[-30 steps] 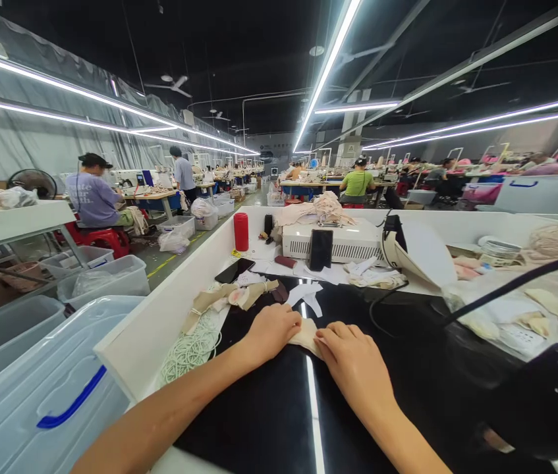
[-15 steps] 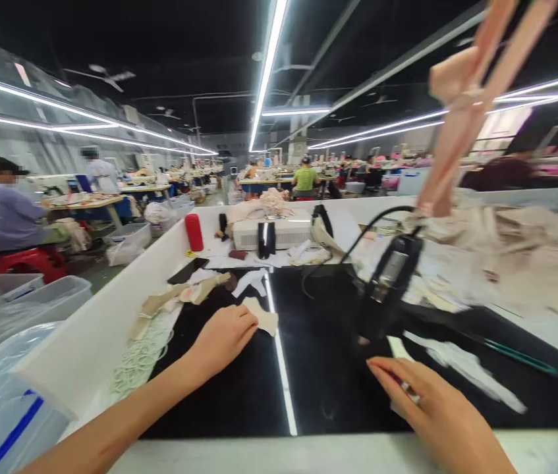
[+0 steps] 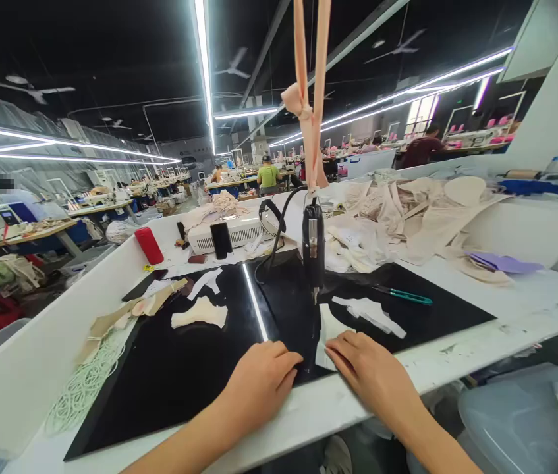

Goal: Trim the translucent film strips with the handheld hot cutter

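1. White flat cut piece of thin fabric [image 3: 331, 329] lies at the near edge of the glossy black mat [image 3: 184, 375], on the white work surface [image 3: 530, 303], just below the tip of the black hanging hand tool [image 3: 313, 247].
2. Right hand [image 3: 372, 372] rests palm down; its fingers [image 3: 342, 349] are straight and close together, touching the near end of the piece and gripping nothing.
3. Left hand [image 3: 259, 385] lies on the mat just beside the piece. Its fingers [image 3: 286, 362] are loosely bent and close together, holding nothing. Whether they touch the piece cannot be told.
4. Handling, as a judgement: the piece looks very light, limp and thin, so it would likely slide on the shiny mat and fold if lifted by 1 corner. Flat pressure from fingertips near its edges, or a pinch at 2 opposite edges, seems the safest hold, away from the tool tip.
5. The tool hangs from a knotted peach fabric strap [image 3: 308, 105], and its black cable loops back over the mat.
6. Nearby lie a second white cut piece [image 3: 370, 315], green-handled snips [image 3: 404, 296], a cream padded fabric piece [image 3: 199, 313] and a coil of white cord [image 3: 85, 385].
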### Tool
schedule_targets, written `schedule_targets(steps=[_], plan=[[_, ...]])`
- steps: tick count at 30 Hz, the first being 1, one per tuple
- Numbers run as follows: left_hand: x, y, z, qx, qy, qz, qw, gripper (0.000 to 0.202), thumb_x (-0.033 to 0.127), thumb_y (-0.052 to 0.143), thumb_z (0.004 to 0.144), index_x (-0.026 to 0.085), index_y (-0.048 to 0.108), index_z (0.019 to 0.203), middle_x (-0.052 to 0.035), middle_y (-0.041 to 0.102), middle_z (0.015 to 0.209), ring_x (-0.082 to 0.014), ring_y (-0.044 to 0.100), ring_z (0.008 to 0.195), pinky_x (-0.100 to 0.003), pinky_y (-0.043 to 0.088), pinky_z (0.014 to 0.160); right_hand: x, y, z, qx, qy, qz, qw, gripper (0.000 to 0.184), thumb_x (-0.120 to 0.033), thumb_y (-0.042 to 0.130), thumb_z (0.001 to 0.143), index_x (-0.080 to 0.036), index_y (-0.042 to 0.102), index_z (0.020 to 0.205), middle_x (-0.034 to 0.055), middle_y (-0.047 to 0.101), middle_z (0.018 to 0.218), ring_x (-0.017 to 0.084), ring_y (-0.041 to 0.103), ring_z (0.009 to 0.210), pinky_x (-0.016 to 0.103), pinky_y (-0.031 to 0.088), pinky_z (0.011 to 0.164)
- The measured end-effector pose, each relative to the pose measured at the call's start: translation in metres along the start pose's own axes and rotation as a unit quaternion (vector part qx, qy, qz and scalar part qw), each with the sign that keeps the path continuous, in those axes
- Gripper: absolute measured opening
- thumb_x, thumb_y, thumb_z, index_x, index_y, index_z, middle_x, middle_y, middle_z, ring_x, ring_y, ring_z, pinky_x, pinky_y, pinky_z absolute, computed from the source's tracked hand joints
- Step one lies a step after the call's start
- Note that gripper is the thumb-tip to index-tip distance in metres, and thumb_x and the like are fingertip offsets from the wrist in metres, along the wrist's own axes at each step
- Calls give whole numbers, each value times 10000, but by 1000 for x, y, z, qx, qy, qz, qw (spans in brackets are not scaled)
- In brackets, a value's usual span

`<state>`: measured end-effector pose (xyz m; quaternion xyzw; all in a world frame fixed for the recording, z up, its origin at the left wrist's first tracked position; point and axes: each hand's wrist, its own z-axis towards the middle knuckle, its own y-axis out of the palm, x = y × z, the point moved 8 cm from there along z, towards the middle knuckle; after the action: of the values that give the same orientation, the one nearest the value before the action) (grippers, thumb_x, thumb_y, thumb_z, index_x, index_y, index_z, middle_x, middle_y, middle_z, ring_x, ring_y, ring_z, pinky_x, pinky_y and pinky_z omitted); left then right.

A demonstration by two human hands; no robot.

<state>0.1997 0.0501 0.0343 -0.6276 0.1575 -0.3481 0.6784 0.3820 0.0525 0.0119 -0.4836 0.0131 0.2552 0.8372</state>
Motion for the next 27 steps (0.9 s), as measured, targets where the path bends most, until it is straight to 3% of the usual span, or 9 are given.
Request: schedule_targets(steps=[6, 12, 22, 27], plan=[[6, 6, 15, -6, -44, -27, 999, 266, 209, 593, 1062, 228, 761, 1266, -68, 739, 1080, -259, 693, 1015, -393, 522, 927, -4, 4, 1, 15, 4, 7, 1000, 409, -296, 438, 1115, -237, 774, 888, 53, 698, 836, 230, 654, 786, 376, 475, 795], [5, -1, 20, 16, -117, -74, 990, 198, 307, 705, 1010, 265, 800, 1179, -15, 736, 984, -208, 696, 918, -322, 525, 859, -2, 2, 2, 33, 33, 54, 997, 310, -264, 515, 1054, -261, 781, 896, 38, 746, 865, 230, 660, 777, 377, 489, 764], [2, 4, 18, 53, -163, -79, 982, 150, 279, 744, 959, 281, 824, 1087, -14, 720, 951, -222, 684, 936, -339, 507, 878, 6, -1, 6, 44, 95, 190, 976, 259, -329, 533, 978, -286, 742, 833, 20, 784, 876, 232, 725, 807, 361, 538, 743], [3, 7, 16, 61, -156, -75, 983, 273, 262, 720, 980, 348, 815, 1221, -14, 712, 990, -222, 682, 954, -348, 509, 892, 17, -6, 17, 32, 135, 257, 956, 244, -362, 544, 950, -299, 741, 821, 6, 774, 868, 195, 671, 652, 328, 506, 624]])
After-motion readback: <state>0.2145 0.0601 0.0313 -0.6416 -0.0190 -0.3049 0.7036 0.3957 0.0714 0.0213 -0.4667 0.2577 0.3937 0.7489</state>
